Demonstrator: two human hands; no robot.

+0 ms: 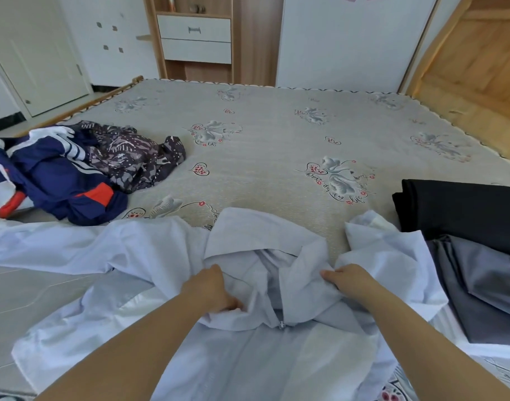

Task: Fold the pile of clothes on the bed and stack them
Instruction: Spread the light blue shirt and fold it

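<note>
A white zip-front jacket (242,357) lies spread across the near edge of the bed, collar away from me, its zip pull near the middle. My left hand (211,287) grips a bunch of the fabric left of the zip, just below the collar. My right hand (349,279) grips the cloth at the jacket's right shoulder. At the left of the bed sits an unfolded pile: a navy, white and orange sports jacket (54,180) and a dark patterned garment (132,157). On the right, a folded black garment (462,209) lies behind a folded grey one (485,287).
The bed (276,140) has a beige mattress cover with a floral print. Behind it stand a wooden cabinet with white drawers (195,39) and white wardrobe doors (349,41). A wooden panel (473,62) rises at the far right. Pale floor tiles show at the lower left.
</note>
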